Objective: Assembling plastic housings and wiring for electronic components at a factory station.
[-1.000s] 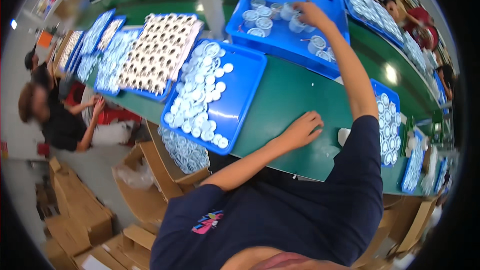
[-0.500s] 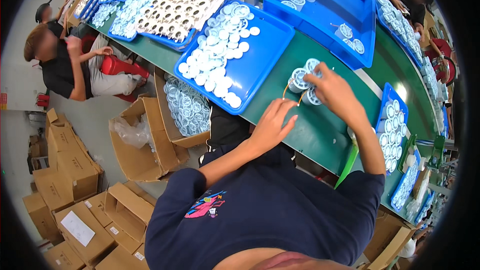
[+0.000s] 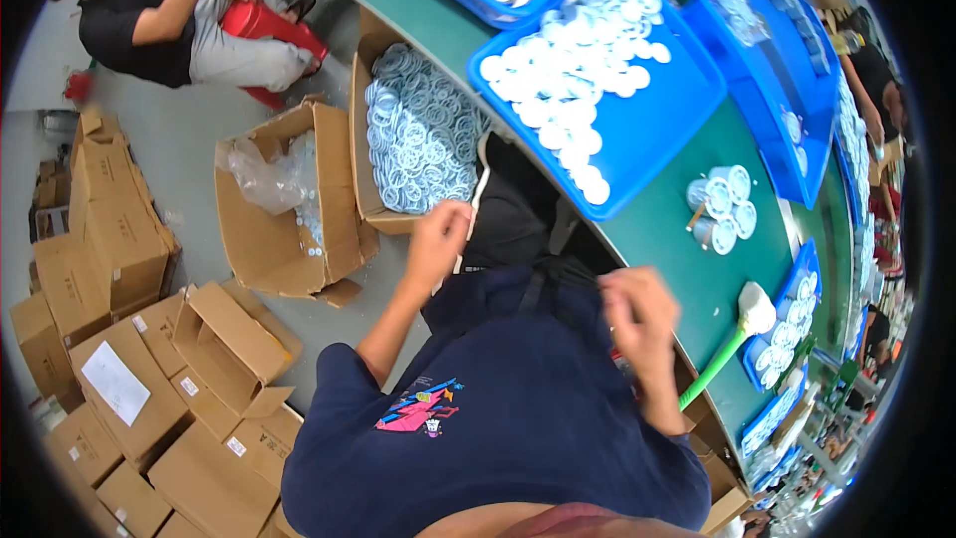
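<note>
My left hand [image 3: 437, 242] is beside my dark trousers with their white side stripe, close to a carton of pale blue rings [image 3: 423, 130]. Its fingers are curled together; whatever they may hold is hidden. Blurred by motion, my right hand [image 3: 642, 307] is raised in front of my shirt at the bench edge, fingers bent. Neither hand touches the cluster of pale blue round cups [image 3: 735, 191] standing on the green bench [image 3: 697, 284]. A short orange-brown piece [image 3: 696, 216] sticks out at the cluster's left side.
A blue tray [image 3: 662, 105] of white discs lies left of the cups, with a deep blue bin [image 3: 787, 105] behind. A green handle with a white wrapped head [image 3: 755, 311] leans at the bench edge. Cartons [image 3: 224, 448] cover the floor at left, where a person sits [image 3: 164, 30].
Both hands have left the cups and drawn back toward my body, the left one down beside my trousers. My view has shifted left and the cups now stand alone on the bench.
</note>
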A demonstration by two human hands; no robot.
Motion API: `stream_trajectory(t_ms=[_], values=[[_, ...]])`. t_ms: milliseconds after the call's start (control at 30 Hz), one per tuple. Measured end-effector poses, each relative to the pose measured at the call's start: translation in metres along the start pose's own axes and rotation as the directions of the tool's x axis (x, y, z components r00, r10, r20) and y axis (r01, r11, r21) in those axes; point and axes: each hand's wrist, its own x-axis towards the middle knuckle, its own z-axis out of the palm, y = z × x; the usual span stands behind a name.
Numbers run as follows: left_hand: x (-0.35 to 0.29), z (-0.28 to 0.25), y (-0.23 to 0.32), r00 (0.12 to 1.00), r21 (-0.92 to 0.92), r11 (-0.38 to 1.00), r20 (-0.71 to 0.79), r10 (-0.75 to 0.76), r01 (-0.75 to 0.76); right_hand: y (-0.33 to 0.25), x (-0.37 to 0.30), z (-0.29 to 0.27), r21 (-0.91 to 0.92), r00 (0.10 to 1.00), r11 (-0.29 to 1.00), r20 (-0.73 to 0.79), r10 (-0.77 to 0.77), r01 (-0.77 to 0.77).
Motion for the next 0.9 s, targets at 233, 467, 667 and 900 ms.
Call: stream_trajectory(t_ms=[233, 467, 667, 900], values=[[0.106, -0.040, -0.223, 0.913, 0.082, 0.939, -0.277, -0.300, 0.334, 0.103, 0.089, 0.319, 0.275, 0.901, 0.889, 0.345, 0.263, -0.365], [0.181, -0.029, -0.285, 0.759, 0.140, 0.786, -0.405, -0.510, 0.603, 0.239, 0.137, 0.420, 0.147, 0.657, 0.648, 0.303, 0.690, -0.748], [0.212, -0.016, -0.302, 0.798, 0.080, 0.816, -0.280, -0.533, 0.573, 0.244, 0.175, 0.391, 0.229, 0.578, 0.535, 0.208, 0.789, -0.813], [0.204, -0.055, -0.375, 0.880, 0.131, 0.895, -0.290, -0.376, 0.426, 0.219, 0.201, 0.389, 0.293, 0.555, 0.482, 0.268, 0.788, -0.826]])
